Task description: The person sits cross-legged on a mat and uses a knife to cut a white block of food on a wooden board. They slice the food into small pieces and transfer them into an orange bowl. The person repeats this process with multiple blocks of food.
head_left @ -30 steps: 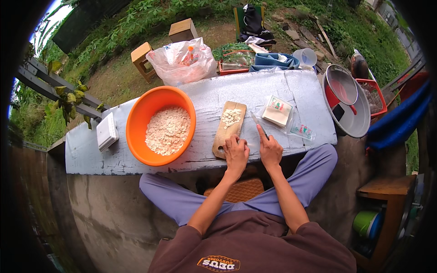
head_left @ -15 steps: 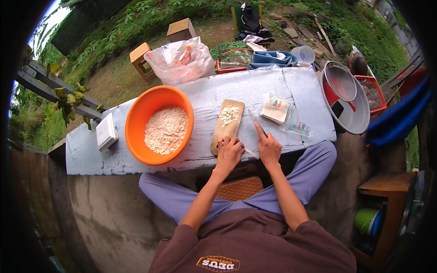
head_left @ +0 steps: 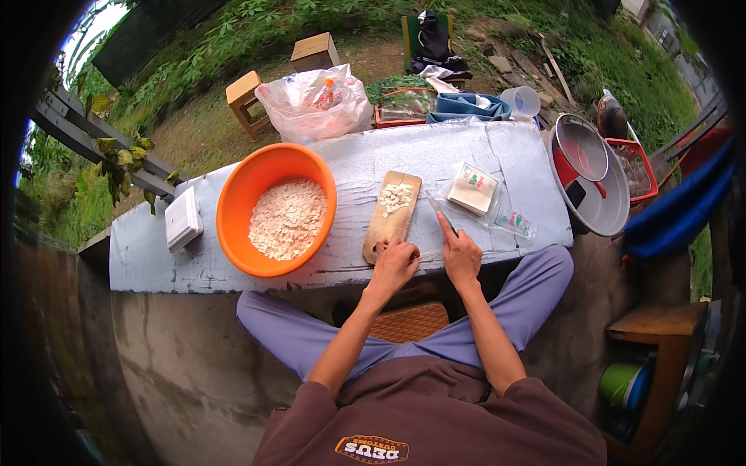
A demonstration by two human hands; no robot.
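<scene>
A narrow wooden cutting board (head_left: pixel 388 223) lies on the table, with small pale chopped pieces (head_left: pixel 395 199) heaped toward its far end. Over the board's near end my left hand (head_left: pixel 396 262) is curled, its fingers drawn together; whatever they hold is hidden. My right hand (head_left: pixel 461 255) grips a small knife (head_left: pixel 446 223) by its dark handle, the blade pointing away from me and to the left, just right of the board. Left of the board stands an orange basin (head_left: pixel 230 203) holding a large heap of similar pale pieces (head_left: pixel 286 220).
Clear plastic packs, one with a pale stack inside (head_left: pixel 472 189), lie right of the knife. A white box (head_left: pixel 183 220) sits at the table's left. Along the far edge are a plastic bag (head_left: pixel 311 109) and blue cloth (head_left: pixel 460 107); a grey basin (head_left: pixel 608 203) with a strainer stands right.
The fingers of my left hand have drawn closer together, and a pale strip beside them no longer shows. My right hand keeps the knife in nearly the same place. The view has shifted slightly.
</scene>
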